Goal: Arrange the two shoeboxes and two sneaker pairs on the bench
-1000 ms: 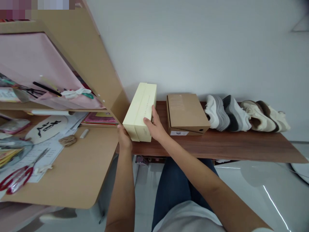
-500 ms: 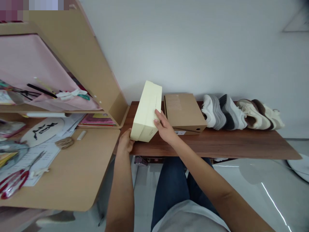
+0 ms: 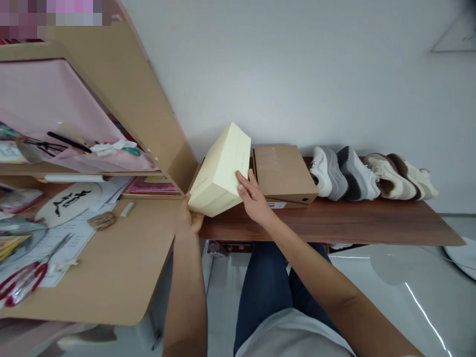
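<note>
A pale yellow shoebox (image 3: 219, 173) is tilted above the left end of the brown wooden bench (image 3: 334, 223). My left hand (image 3: 189, 215) grips its lower left corner, with some fingers hidden underneath. On the box's right side lies my right hand (image 3: 255, 196), its thumb and fingers against the cardboard. The box is held between both hands, lid on. Just right of it a brown shoebox (image 3: 282, 171) rests closed on the bench.
Right of the brown box stand grey-white sneakers (image 3: 330, 173) and cream-brown sneakers (image 3: 394, 176). A desk (image 3: 122, 267) on the left holds red-handled scissors (image 3: 33, 272), papers and an oval plaque with black writing (image 3: 69, 201). A shelf panel (image 3: 148, 99) rises beside the bench.
The yellow shoebox has turned and tipped, so more of its left face shows. My left hand has shifted slightly left with its corner; my right hand stays on the right side.
</note>
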A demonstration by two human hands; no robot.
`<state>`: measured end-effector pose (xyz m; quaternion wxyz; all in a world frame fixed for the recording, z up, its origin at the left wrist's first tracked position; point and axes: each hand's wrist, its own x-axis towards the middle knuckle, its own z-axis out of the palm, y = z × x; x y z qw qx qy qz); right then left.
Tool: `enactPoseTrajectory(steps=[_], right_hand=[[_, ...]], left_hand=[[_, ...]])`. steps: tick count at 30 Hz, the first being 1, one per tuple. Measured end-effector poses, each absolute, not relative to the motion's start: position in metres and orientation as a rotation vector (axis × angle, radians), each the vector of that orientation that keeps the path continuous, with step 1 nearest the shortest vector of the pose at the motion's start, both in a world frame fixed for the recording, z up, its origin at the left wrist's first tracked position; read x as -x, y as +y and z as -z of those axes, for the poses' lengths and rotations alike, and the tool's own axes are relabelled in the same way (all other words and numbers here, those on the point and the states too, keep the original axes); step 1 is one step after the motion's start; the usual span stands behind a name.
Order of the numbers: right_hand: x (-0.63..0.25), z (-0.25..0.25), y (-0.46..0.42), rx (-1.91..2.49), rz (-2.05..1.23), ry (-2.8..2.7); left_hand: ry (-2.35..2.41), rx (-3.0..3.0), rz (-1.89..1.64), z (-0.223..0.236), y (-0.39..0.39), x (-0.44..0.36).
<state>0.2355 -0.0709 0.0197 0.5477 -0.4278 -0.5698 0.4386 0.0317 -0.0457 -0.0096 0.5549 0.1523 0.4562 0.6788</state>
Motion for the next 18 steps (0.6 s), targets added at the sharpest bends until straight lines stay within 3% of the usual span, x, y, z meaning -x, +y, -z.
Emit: enactPoseTrajectory(steps=[9, 18], right_hand=[[-0.228, -0.017, -0.074, 0.991, -1.054, -1.436], [-0.221, 0.021, -0.068, 1.038, -1.082, -1.411]], left_hand=[[1.143, -0.449, -1.740, -0.004, -0.048, -0.008], [1.155, -0.543, -1.800, 0.005, -0.043, 0.009]])
